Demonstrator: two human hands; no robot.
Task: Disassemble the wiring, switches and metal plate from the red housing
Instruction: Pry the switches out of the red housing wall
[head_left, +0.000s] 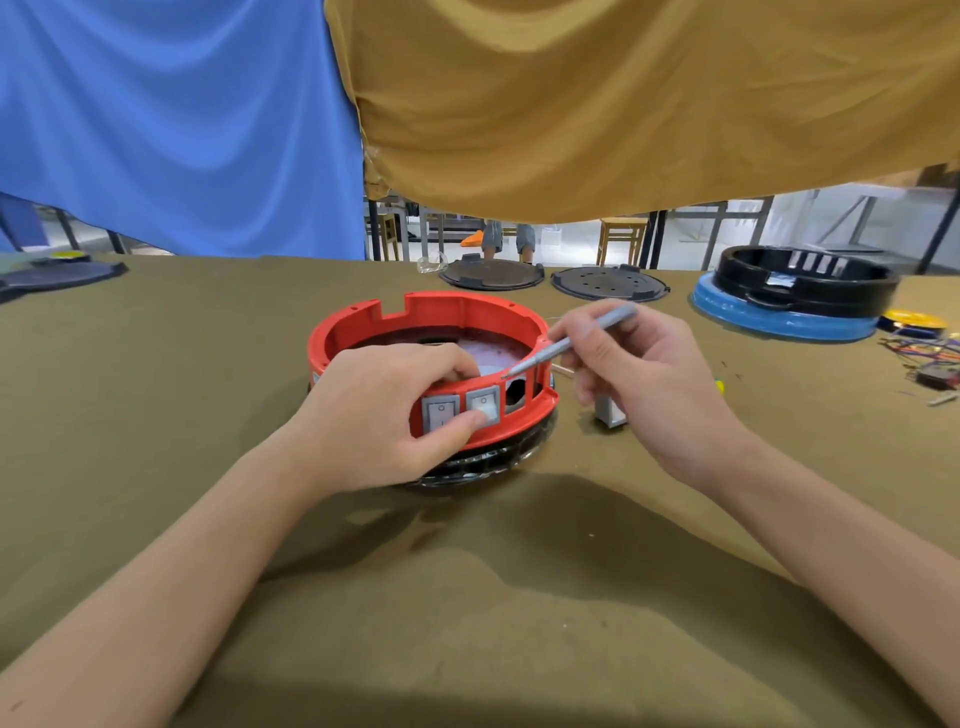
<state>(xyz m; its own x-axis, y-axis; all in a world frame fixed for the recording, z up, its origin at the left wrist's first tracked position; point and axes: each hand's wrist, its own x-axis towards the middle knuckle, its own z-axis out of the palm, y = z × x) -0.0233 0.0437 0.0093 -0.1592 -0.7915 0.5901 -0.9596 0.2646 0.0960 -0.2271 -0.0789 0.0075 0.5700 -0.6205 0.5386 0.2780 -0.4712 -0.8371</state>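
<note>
At the centre of the olive-covered table (467, 597) sits the red housing (447, 317), an open ring resting on a black ribbed base (483, 465). Its near wall carries two grey rocker switches (441, 415) side by side, followed to the right by an empty round opening (516, 392). The left hand (384, 415) grips the near wall: fingers curl over the rim into the interior, while the thumb presses the face of the right-hand switch. The right hand (639, 384) pinches a slim grey screwdriver (569, 340) between thumb and forefingers, pen-fashion; its tip reaches over the rim, just inside the wall behind the switches. A pale plate (493, 353) lies on the housing floor. One small grey switch (610, 415), already out, stands on the table just beneath the right hand. Along the far edge lie two dark round lids (491, 273), a black housing (805, 286) on a blue ring (779, 319), and, at far right, loose coloured wiring (924, 353). Blue (171, 119) and tan (649, 104) cloths hang behind.
</note>
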